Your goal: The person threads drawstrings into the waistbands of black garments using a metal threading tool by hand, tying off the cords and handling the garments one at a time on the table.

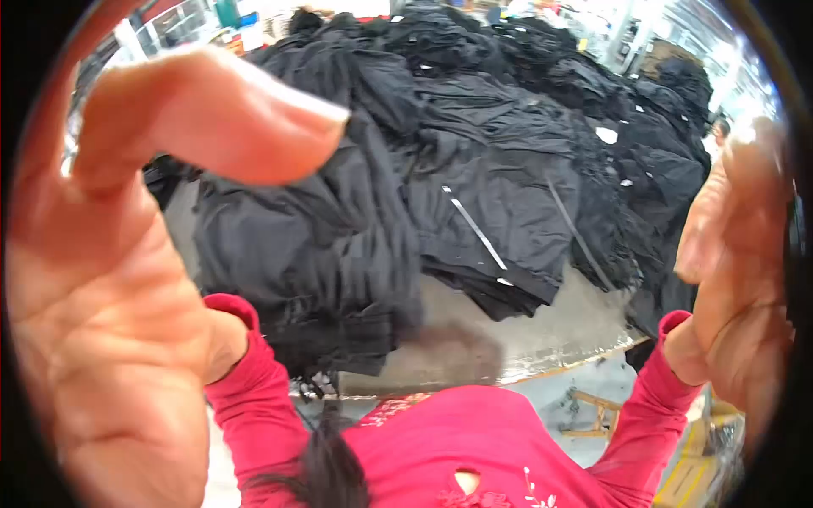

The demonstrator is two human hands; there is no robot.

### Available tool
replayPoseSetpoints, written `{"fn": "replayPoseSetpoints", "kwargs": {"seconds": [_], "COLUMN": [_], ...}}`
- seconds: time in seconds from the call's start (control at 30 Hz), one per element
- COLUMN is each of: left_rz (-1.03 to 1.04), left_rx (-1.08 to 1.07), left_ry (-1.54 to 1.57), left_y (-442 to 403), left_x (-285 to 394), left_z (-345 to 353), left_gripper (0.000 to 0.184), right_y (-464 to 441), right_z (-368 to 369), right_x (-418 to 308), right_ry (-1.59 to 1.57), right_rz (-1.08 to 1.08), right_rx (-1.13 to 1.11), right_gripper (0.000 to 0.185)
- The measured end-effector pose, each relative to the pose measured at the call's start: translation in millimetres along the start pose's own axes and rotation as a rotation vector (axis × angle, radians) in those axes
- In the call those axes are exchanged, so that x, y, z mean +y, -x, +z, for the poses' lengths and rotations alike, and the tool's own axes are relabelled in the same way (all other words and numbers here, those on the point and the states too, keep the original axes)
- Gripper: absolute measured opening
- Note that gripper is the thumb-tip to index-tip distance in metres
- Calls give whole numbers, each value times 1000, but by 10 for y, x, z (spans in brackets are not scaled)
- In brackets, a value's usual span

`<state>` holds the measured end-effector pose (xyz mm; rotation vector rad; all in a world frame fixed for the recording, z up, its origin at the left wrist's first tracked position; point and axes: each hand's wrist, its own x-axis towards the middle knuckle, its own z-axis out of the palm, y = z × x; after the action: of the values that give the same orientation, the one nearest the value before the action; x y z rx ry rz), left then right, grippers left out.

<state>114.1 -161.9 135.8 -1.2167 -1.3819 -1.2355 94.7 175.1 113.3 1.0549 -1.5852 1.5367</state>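
Note:
My left hand [102, 330] is very close to the camera and fills the left side of the view. Its palm faces me, one digit bends inward across the top, and nothing shows in it; the other fingers run past the dark rim of the view. At the right edge my right hand [745, 254] is raised, also close, seen from the side with its fingers partly cut off. No object shows in that hand either. Beyond both hands lie black garments [296, 229], and one black garment [491, 203] with a white strip rests in the middle.
A grey worktable [584, 326] carries a large heap of black clothing [474, 42] toward the back. Below its front edge are a wooden frame [597, 415] on the floor and cardboard with yellow stripes [686, 466] at the lower right.

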Motion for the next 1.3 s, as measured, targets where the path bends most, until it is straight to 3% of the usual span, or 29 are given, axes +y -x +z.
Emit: {"fn": "replayPoseSetpoints", "kwargs": {"seconds": [0.1, 0.17, 0.23, 0.33, 0.4, 0.47, 0.6, 0.7, 0.77, 0.8, 0.87, 0.93, 1.0, 1.03, 1.13, 1.3], "left_rz": [27, -125, -545, -1020, -985, -777, -584, -832, -914, -966, -1075, -1045, -1000, -1164, -1053, -825], "left_rx": [33, 114, 270, 297, 292, 9, -264, -442, -496, -557, -650, -688, -235, -57, 319, 262], "left_ry": [-147, -258, -344, -507, -736, -1165, -1468, -1543, -1534, -1519, -1380, -1323, -882, -667, -154, -397], "left_y": [-43, 97, 414, 1086, 1543, 1734, 1811, 1703, 1661, 1608, 1667, 1679, 1653, 1581, 1638, 1714], "left_x": [57, 2, -211, -637, -925, -1143, -1674, -1995, -2131, -2140, -2272, -2266, -2179, -2071, -1822, -1488], "left_z": [-281, -535, -828, -1406, -1711, -1832, -2017, -2063, -2038, -2003, -2138, -2208, -2258, -2239, -2417, -2475], "left_gripper": [36, 32, 20, 22, 18, 16, 19, 32, 32, 26, 21, 16, 15, 13, 13, 15], "right_y": [3, 15, 2, -68, -68, -119, -142, -162, -101, 3, 177, 396, 645, 779, 1072, 1071], "right_z": [66, 226, 352, 650, 851, 1027, 1307, 1450, 1497, 1444, 1412, 1372, 1385, 1386, 1472, 1833], "right_x": [66, 59, 58, 169, 225, 236, 218, 324, 482, 546, 751, 1062, 1333, 1445, 1714, 1887], "right_ry": [-59, -103, -149, -249, -309, -360, -402, -414, -460, -594, -490, -454, -503, -537, -617, -579], "right_rz": [-1, 6, 29, 89, 109, 120, 158, 285, 416, 415, 610, 666, 780, 850, 1033, 1123], "right_rx": [-10, -45, -84, -150, -188, -236, -301, -380, -446, -462, -431, -403, -302, -234, -138, -214], "right_gripper": [77, 77, 77, 76, 76, 76, 76, 76, 76, 52, 48, 38, 29, 27, 21, 16]}}
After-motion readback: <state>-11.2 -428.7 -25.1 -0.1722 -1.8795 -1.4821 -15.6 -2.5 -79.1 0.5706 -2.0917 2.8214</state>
